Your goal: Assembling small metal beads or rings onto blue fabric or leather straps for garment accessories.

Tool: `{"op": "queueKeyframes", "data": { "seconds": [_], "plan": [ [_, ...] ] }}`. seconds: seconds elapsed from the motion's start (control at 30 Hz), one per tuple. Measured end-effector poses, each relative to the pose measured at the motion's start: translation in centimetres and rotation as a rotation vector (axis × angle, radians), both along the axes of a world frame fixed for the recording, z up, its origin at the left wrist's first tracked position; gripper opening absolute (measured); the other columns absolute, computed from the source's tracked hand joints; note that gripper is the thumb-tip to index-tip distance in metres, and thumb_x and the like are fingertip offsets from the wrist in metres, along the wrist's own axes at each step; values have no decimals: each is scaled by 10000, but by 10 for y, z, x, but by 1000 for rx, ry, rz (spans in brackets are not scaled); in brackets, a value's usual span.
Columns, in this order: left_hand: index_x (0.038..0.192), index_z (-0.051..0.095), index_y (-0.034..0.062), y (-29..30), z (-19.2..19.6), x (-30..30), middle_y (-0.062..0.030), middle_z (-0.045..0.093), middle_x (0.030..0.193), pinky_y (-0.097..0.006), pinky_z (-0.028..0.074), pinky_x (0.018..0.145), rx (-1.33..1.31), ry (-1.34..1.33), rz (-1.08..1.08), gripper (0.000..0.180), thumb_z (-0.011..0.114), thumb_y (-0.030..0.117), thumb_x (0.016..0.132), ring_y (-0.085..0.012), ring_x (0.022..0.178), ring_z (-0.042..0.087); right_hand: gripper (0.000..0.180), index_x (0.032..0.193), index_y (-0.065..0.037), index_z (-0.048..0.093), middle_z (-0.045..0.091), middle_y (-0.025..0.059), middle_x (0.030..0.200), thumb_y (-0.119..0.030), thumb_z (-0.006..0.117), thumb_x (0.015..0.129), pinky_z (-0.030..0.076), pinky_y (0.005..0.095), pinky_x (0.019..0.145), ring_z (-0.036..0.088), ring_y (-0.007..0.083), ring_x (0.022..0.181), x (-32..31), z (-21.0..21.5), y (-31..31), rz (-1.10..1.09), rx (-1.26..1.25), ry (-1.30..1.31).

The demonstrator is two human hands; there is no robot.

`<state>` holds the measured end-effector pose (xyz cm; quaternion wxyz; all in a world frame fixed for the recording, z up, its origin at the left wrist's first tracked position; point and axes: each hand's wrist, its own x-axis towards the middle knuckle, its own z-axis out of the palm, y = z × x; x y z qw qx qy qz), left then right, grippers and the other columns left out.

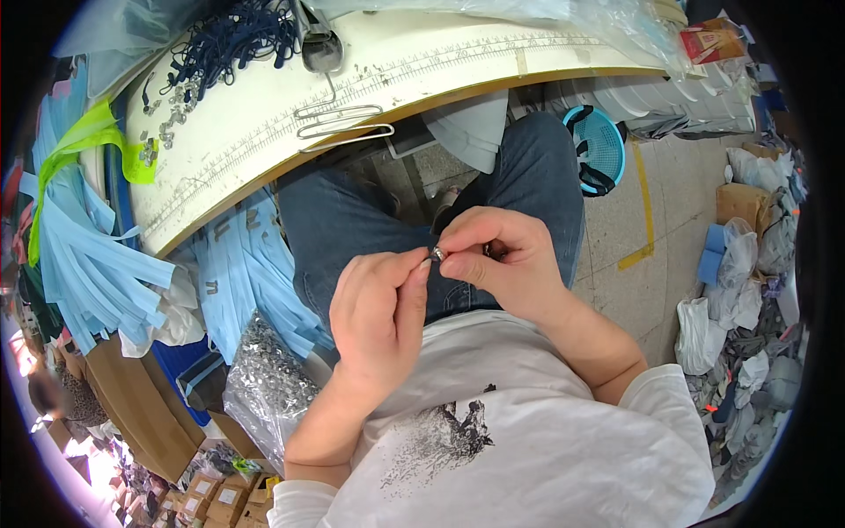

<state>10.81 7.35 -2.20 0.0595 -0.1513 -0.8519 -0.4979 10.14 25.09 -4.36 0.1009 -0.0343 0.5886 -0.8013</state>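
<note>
Clear plastic bag (268, 387) holds metal pieces; left hand (378, 317), right hand (502, 264) fingertips pinch small metal clip (437, 253).

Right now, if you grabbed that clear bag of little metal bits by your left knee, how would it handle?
The bag would probably feel heavy for its size, since it bulges with small metal pieces. It would likely sag and shift, because the thin plastic looks crumpled and soft. The glossy film may be slippery.
</note>
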Motion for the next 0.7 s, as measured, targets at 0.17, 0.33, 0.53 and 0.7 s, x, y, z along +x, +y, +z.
{"op": "queueKeyframes", "data": {
  "seconds": [0.17, 0.33, 0.53, 0.7],
  "plan": [
    [994, 640, -2, 2, 3, -2, -112, 603, 814, -340, 458, 624, -110, 113, -15, 241, 686, -51, 762, -267, 694, 571, 154, 971, -21, 680, 670, 48, 937, 15, 717, 825, 461, 179, 607, 604, 52, 741, 1, -2, -4, -43, 19, 101],
    [977, 635, -31, 1, 4, -3, -107, 560, 805, -284, 413, 587, -132, 144, -44, 206, 653, -86, 779, -216, 673, 519, 159, 974, -24, 681, 663, 51, 941, 25, 712, 825, 474, 187, 611, 610, 63, 753, -1, -1, -4, -75, 91, 129],
    [926, 623, -21, 0, 4, -6, -103, 549, 775, -308, 396, 582, -135, 145, -62, 172, 653, -82, 769, -229, 670, 511, 179, 960, -21, 701, 665, 68, 902, 20, 734, 788, 503, 218, 625, 638, 118, 749, -6, 2, 1, -52, 308, 299],
    [914, 616, -14, -2, 4, -8, -95, 549, 761, -317, 398, 582, -136, 119, -99, 130, 651, -52, 794, -227, 665, 511, 198, 915, -13, 716, 676, 102, 872, 18, 766, 726, 506, 255, 644, 649, 177, 769, -9, 3, 4, -41, 381, 395]
  ]
}}
